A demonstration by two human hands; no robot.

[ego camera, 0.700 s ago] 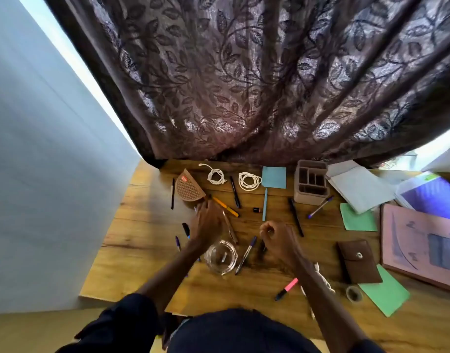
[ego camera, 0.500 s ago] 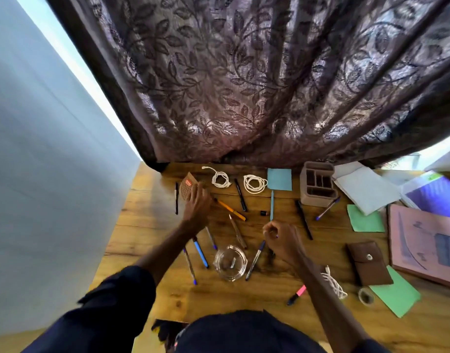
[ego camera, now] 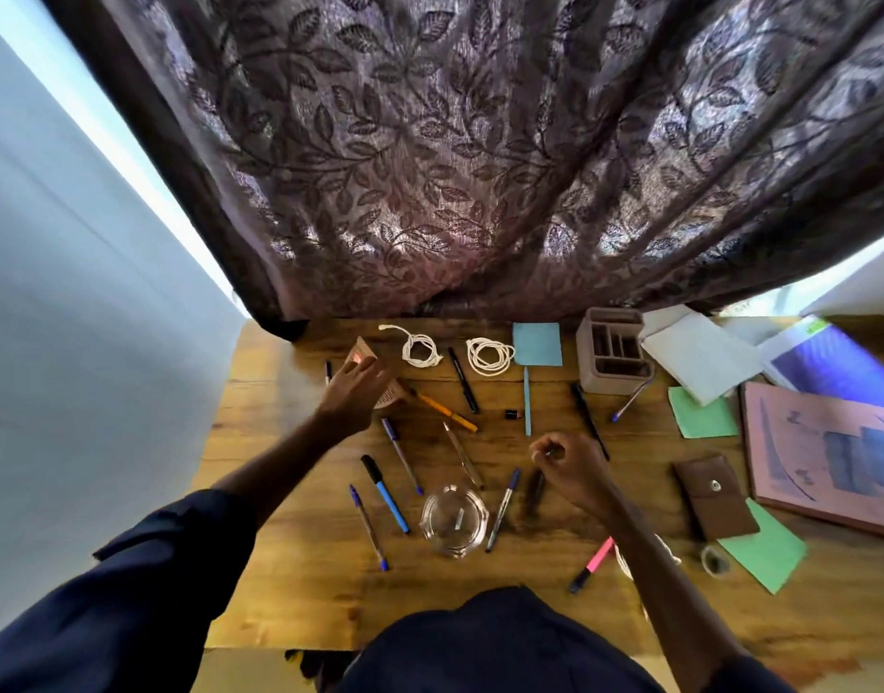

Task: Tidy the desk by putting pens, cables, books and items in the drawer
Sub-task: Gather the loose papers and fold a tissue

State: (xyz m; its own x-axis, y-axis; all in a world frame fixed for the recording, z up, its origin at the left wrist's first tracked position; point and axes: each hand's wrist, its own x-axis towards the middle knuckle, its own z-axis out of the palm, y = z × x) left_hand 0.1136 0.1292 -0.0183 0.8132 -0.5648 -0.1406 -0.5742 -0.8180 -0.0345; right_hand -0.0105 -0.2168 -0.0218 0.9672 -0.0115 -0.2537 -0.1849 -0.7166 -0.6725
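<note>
Pens [ego camera: 386, 497] first? They lie closest, on the near side of the left hand [ego camera: 352, 397], with more between the two hands

– I'd judge so. They look light, stiff and round, so they will roll. Pinch each at mid-barrel, or sweep several parallel and close round the bundle. The pink highlighter [ego camera: 596, 560] sits nearer than the right hand [ego camera: 570, 467], beside its forearm

And the glass dish [ego camera: 426, 517]?

– It sits between the hands, slightly nearer than both. It is likely slick and breakable, so take it by opposite sides of the rim

What are the hands doing?

– The right one is curled loosely above the surface [ego camera: 290, 567]. A dark blur sits under it, and I cannot tell whether it grips anything. The left one is released, fingers stretched out over a cardboard wedge [ego camera: 391, 396]

Beyond that?

– Two white cable coils [ego camera: 487, 356] lie just past the left hand and to its right. They are soft and limp, so pinch across all the loops or they unravel. The books [ego camera: 825, 452] lie well right of the right hand. They are flat, stiffer and heavier, best lifted at the spine. No drawer is in view
</note>
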